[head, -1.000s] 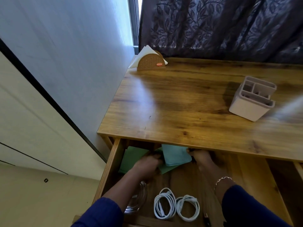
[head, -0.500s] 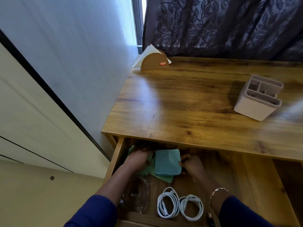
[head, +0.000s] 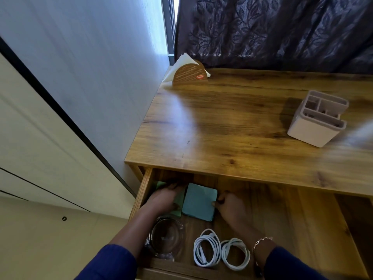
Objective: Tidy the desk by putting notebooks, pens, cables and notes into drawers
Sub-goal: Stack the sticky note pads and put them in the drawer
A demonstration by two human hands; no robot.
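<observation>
Both hands are inside the open wooden drawer (head: 302, 223) under the desk top. A teal pad of notes (head: 198, 202) lies flat at the drawer's back left. My right hand (head: 230, 209) touches its right edge with curled fingers. My left hand (head: 163, 199) lies on a green pad of notes (head: 178, 207), which sits to the left of the teal one and is mostly hidden. Two coiled white cables (head: 206, 248) (head: 235, 254) lie at the drawer's front, with a dark cable in a clear bag (head: 166, 240) to their left.
On the desk top (head: 232, 130) stand a white pen organiser (head: 316, 120) at the right and a brown napkin holder (head: 189, 74) with white napkins at the back left corner. A wall runs along the left; a dark curtain hangs behind.
The teal pad has gone from tilted on top of the green one to flat beside it, further back in the drawer. Both hands moved back with the pads.
</observation>
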